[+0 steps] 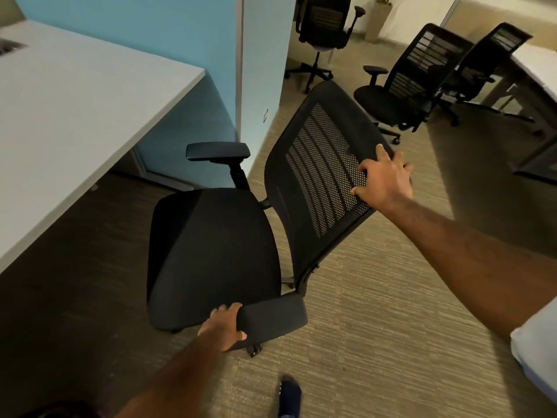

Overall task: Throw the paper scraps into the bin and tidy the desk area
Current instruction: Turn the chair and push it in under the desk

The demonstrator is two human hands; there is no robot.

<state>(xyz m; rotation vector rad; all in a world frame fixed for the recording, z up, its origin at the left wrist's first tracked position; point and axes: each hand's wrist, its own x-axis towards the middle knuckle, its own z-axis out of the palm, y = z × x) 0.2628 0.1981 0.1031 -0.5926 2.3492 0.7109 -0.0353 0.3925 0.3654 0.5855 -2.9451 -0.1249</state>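
Observation:
A black office chair [211,251] with a mesh backrest [319,164] stands on the carpet beside the white desk [75,116], its seat facing the desk. My left hand [223,324] grips the front end of the chair's near armrest [274,315], fingers over the top and thumb on the outer side. My right hand [382,179] holds the backrest's top right edge, with its fingers curled over the rim. No paper scraps or bin are in view.
A blue partition [180,40] stands behind the desk. Three more black chairs [391,95] sit at the back right, near another desk [539,70]. Open carpet [376,327] lies to the right. My foot [289,396] is at the bottom.

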